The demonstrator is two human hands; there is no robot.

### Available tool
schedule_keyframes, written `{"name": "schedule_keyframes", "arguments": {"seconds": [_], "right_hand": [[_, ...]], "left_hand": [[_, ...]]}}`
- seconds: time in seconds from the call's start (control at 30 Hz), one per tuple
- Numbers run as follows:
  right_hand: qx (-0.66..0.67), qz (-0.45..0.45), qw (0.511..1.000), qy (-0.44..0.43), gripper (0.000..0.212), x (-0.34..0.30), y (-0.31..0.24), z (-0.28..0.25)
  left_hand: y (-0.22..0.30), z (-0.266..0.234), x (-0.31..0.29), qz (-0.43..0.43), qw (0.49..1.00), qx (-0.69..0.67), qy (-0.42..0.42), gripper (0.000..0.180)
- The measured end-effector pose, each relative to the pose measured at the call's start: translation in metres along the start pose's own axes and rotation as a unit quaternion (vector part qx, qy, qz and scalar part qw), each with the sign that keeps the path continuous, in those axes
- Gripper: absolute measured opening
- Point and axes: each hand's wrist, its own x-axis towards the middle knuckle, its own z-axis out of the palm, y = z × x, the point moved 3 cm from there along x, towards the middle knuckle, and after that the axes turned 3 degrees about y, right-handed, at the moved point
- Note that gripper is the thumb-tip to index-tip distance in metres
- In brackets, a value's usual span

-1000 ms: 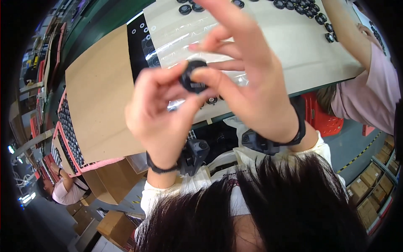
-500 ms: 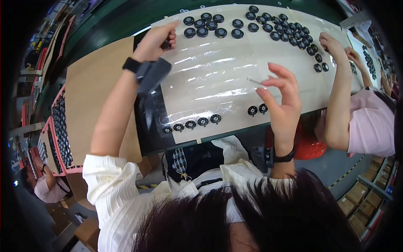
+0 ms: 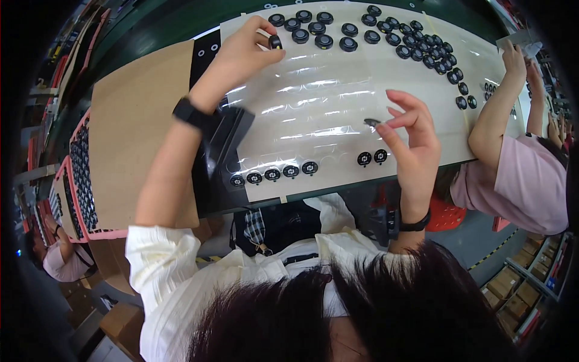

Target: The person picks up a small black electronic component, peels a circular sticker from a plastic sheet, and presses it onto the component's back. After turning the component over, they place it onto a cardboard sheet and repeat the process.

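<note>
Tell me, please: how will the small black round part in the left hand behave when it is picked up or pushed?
The black round part fits between two fingertips of the left hand, so it is probably light. It looks moulded and rigid, unlikely to flex. Being disc-shaped, it could roll away if set on edge.

a dark green bench (image 3: 154, 27) carries a cardboard sheet (image 3: 129, 127) and a clear blister tray (image 3: 319, 114).

A factory assembly line, by every sign: long green table (image 3: 151, 27) shared with a co-worker in pink (image 3: 525, 181) and another further left (image 3: 60, 262); dozens of identical small black round parts (image 3: 416, 42) laid in rows on clear blister sheet (image 3: 319, 114); pink crate of more parts (image 3: 78, 181); stacked cartons on shelving (image 3: 525, 289); marked floor.
</note>
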Motion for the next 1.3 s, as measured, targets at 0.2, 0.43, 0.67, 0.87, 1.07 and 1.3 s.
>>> {"name": "schedule_keyframes", "arguments": {"seconds": [0.2, 0.43, 0.67, 0.87, 1.07, 1.3], "right_hand": [[0.201, 0.023, 0.976, -0.081, 0.009, 0.021, -0.021, 0.022], [0.309, 0.132, 0.908, -0.249, 0.013, 0.029, -0.051, 0.061], [0.270, 0.135, 0.915, -0.269, 0.008, 0.028, -0.052, 0.064], [0.397, 0.250, 0.852, -0.232, 0.007, 0.026, -0.068, 0.059], [0.340, 0.041, 0.901, -0.266, 0.012, 0.035, -0.060, 0.064], [0.329, 0.086, 0.900, -0.272, 0.012, 0.031, -0.069, 0.063]], "left_hand": [[0.065, -0.008, -0.080, -0.067, 0.943, -0.327, 0.003, 0.033], [0.082, -0.006, -0.121, 0.019, 0.951, -0.268, 0.157, 0.040], [0.086, -0.009, -0.123, 0.064, 0.964, -0.178, 0.189, 0.044], [0.087, -0.011, -0.123, 0.071, 0.968, -0.160, 0.182, 0.044], [0.088, -0.013, -0.123, 0.066, 0.969, -0.157, 0.178, 0.044], [0.091, -0.014, -0.122, 0.049, 0.969, -0.182, 0.162, 0.040]]}}
